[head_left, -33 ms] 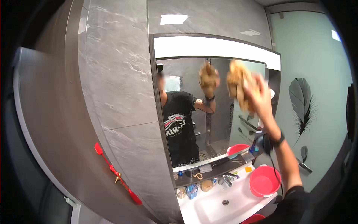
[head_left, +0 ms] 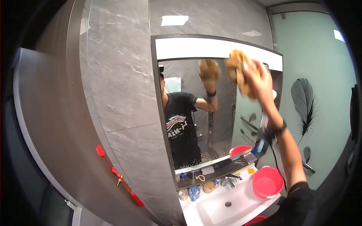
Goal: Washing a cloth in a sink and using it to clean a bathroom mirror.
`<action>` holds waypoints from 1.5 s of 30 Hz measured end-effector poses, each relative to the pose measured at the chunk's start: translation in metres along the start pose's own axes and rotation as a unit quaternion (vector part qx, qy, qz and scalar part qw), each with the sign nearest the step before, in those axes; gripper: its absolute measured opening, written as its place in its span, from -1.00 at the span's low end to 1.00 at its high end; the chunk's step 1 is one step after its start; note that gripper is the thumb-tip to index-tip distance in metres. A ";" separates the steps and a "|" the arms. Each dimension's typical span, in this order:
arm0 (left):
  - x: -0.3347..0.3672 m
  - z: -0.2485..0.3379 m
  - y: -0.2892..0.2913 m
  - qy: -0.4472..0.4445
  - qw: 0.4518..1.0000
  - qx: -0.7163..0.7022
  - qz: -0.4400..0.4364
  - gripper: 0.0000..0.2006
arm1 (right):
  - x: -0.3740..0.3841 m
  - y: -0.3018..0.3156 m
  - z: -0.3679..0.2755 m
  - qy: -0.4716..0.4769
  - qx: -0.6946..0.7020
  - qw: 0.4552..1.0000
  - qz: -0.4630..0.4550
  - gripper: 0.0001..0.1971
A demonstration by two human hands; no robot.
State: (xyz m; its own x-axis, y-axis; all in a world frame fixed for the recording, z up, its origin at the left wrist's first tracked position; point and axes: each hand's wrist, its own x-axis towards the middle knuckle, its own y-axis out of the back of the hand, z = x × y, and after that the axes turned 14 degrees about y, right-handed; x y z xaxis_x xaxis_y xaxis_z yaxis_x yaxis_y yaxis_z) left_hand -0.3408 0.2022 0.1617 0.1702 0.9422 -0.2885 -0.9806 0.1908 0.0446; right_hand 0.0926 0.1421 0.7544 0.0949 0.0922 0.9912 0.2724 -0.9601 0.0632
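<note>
My right hand [head_left: 260, 80] is raised at the upper right of a wall mirror [head_left: 222, 120], its fingers closed round a crumpled yellow-brown cloth [head_left: 237, 67]. Motion blurs both a little. The cloth is in front of the mirror's top edge and overlaps the white light strip [head_left: 196, 49]; whether it touches the glass I cannot tell. A dark band circles my right wrist. In the mirror the raised arm and cloth appear again, and specks or drops dot the lower glass. My left hand is out of sight.
Below the mirror a dark shelf [head_left: 220, 172] carries small items. Cups stand on the white sink [head_left: 211, 207] beside the tap [head_left: 229, 183]; a pink basin [head_left: 267, 183] sits at its right. A black cord hangs near my forearm. Right stands a frosted glass panel [head_left: 328, 56].
My right hand and the cloth have moved up and slightly left, from the upper glass to over the mirror's top edge. The reflected arm shifts with them.
</note>
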 end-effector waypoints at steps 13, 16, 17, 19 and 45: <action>0.019 0.276 -0.132 -0.444 0.891 0.065 0.065 -0.71 | 0.241 -0.242 -0.018 0.106 -0.247 0.929 -0.253 -0.53; 0.023 0.326 -0.150 -0.600 0.756 0.153 0.214 -0.57 | 0.245 -0.228 -0.016 0.146 -0.212 0.894 -0.366 -0.54; 0.019 0.342 -0.157 -0.603 0.732 0.174 0.263 -0.58 | 0.240 -0.235 -0.012 0.173 -0.212 0.909 -0.315 -0.54; 0.029 0.369 -0.174 -0.609 0.670 0.209 0.370 -0.51 | 0.251 -0.251 0.000 0.190 -0.225 0.900 -0.321 -0.53; 0.042 0.446 -0.236 -0.525 0.466 0.309 0.641 -0.24 | 0.221 0.244 0.345 0.068 -0.433 0.869 -0.230 -0.54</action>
State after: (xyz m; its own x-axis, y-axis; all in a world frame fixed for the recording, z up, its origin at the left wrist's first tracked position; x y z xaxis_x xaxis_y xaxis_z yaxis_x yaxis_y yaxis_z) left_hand -0.0594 0.3196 0.5656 -0.2455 -0.0559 0.9678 -0.1813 -0.9781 -0.1025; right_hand 0.5100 0.0188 0.9488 0.0372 0.5427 0.8391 -0.5759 -0.6746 0.4618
